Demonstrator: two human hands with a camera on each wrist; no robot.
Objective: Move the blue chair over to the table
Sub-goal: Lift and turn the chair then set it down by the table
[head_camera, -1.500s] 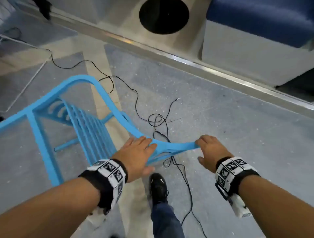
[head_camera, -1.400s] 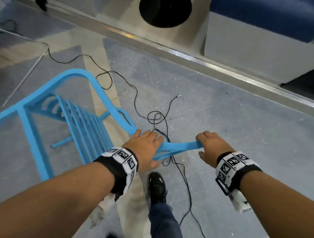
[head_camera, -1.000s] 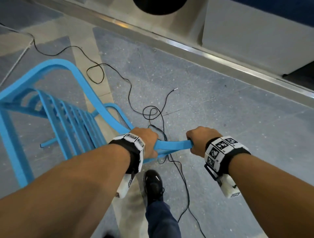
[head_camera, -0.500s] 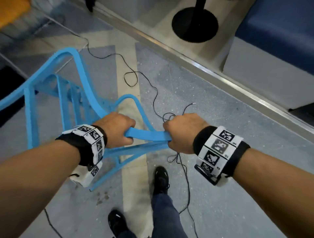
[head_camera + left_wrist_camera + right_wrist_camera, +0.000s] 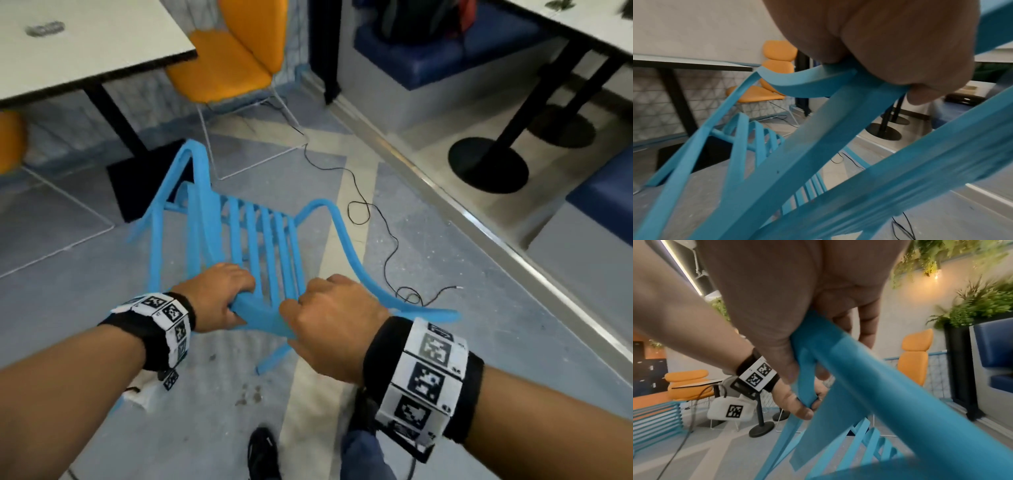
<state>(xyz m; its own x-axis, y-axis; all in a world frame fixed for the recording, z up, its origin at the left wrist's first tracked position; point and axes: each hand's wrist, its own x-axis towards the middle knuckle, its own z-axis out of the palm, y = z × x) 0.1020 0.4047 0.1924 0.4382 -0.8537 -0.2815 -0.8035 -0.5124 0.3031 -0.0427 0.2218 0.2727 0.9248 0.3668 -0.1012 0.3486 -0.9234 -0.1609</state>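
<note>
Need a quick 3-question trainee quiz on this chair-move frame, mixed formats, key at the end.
1. True or false: both the left hand and the right hand grip the top rail of the blue chair.
2. Multiple choice: what lies on the floor just right of the chair? A) a black cable B) a broom C) a cardboard box
3. Fill in: the chair beside the white table ahead is coloured ____.

Key: 1 true; 2 A; 3 orange.
</note>
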